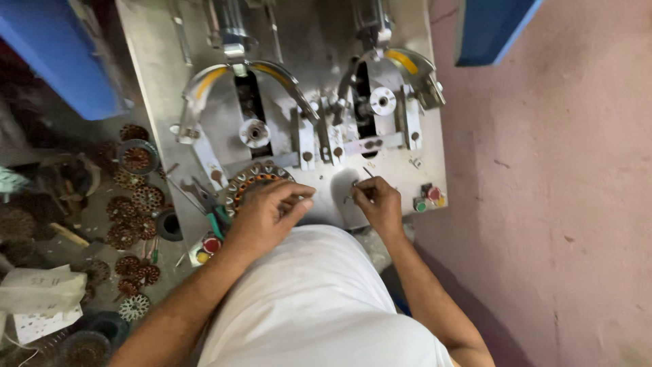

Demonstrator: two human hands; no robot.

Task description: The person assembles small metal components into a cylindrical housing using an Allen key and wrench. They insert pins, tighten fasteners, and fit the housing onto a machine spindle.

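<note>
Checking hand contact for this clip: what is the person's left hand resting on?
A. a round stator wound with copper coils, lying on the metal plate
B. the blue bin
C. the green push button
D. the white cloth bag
A: the left hand lies over the round copper-wound stator on the metal plate, away from the other items.

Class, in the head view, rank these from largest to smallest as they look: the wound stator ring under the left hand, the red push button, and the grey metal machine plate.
1. Grey metal machine plate
2. Wound stator ring, partly covered by the left hand
3. Red push button
</note>
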